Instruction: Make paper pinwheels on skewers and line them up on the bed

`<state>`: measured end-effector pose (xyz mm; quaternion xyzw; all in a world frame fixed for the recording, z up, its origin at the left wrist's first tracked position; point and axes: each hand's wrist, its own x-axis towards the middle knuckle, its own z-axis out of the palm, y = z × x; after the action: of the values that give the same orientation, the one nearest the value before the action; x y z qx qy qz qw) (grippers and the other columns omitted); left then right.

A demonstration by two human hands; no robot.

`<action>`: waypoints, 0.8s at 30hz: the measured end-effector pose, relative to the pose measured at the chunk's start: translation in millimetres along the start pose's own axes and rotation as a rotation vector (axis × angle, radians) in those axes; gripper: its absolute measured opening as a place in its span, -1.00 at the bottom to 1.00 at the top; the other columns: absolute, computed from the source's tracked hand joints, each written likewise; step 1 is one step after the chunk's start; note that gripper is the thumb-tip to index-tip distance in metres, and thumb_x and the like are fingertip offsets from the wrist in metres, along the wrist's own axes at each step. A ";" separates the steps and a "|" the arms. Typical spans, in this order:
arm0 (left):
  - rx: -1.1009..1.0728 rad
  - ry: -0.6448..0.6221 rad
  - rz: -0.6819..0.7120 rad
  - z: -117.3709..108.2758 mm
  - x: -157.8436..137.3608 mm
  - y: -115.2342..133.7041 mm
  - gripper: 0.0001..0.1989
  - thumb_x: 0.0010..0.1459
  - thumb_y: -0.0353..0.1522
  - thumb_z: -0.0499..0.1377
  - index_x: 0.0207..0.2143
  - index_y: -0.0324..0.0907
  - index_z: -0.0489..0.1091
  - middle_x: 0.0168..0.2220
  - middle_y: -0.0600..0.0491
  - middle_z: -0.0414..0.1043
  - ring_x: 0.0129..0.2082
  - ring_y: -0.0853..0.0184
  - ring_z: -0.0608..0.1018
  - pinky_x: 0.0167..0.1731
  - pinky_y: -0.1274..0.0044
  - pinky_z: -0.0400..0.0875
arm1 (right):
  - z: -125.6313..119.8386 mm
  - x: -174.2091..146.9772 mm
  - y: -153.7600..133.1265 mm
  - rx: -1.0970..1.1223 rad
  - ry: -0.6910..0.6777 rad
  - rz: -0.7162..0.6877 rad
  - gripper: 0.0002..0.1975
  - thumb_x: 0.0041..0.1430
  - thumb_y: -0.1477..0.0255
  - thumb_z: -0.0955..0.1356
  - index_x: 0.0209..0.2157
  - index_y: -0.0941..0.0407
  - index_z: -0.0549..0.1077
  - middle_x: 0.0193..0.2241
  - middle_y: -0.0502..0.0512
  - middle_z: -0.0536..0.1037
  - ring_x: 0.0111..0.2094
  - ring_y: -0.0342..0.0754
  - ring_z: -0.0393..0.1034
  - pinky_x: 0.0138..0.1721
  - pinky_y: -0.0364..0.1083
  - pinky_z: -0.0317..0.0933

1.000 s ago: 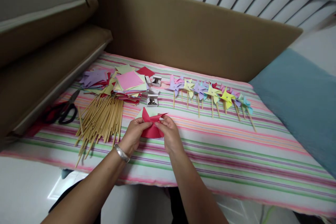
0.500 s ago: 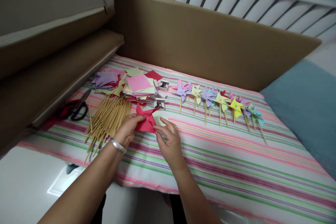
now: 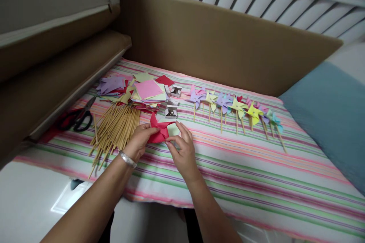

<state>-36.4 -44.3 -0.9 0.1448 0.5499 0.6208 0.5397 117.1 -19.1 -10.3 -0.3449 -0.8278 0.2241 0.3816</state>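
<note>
A red paper pinwheel, with blades partly curled toward its middle, is held above the striped cloth. My left hand grips its left side, thumb pressed on top near the centre. At the lower right corner, the thumb and index finger of my right hand pinch the paper's edge, while the other fingers reach up to its right tip. Behind the red paper lies a pale green piece of paper. Just left of my left hand is a loose heap of thin wooden sticks.
Black-handled scissors lie left of the sticks. Behind are lavender cut papers, a pink-topped stack of squares and two small open boxes, the nearer holding shiny bits. Pinwheels on sticks form a row rightward. Cushions border the left.
My right fingertips have closed on the red paper's lower right corner, and its blades look more curled. The view has shifted slightly. My left hand keeps its hold.
</note>
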 end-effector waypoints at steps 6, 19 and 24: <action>0.085 -0.064 -0.032 8.4 -3.8 -11.7 -0.82 -0.37 -0.41 0.33 -0.64 -0.27 0.41 -0.67 0.10 0.42 -0.65 0.44 0.41 -0.55 0.59 0.25 | 0.7 1.6 3.7 0.054 0.041 0.122 -0.94 0.06 0.45 0.36 -0.44 0.05 0.50 0.19 0.09 0.19 0.24 0.09 -0.09 0.17 0.18 -0.10; 0.103 -0.123 -0.062 12.0 -6.2 -13.8 -0.85 -0.38 -0.43 0.33 -0.66 -0.25 0.42 -0.67 0.11 0.43 -0.65 0.45 0.41 -0.54 0.60 0.26 | 1.3 2.2 10.8 0.066 0.033 0.199 -0.92 0.05 0.46 0.34 -0.46 0.09 0.49 0.14 0.18 0.28 0.22 0.10 -0.03 0.17 0.17 -0.09; 0.088 -0.156 -0.089 10.6 -6.2 -13.9 -0.86 -0.36 -0.42 0.33 -0.66 -0.26 0.42 -0.66 0.10 0.44 -0.64 0.45 0.42 -0.54 0.61 0.25 | 2.6 1.6 11.3 0.059 0.049 0.214 -0.95 0.02 0.45 0.36 -0.47 0.09 0.48 0.13 0.18 0.29 0.21 0.10 -0.01 0.16 0.17 -0.09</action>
<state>-18.7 -46.5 -6.2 0.1919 0.5386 0.5584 0.6010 118.8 -10.6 -18.3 -0.4253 -0.7697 0.2791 0.3858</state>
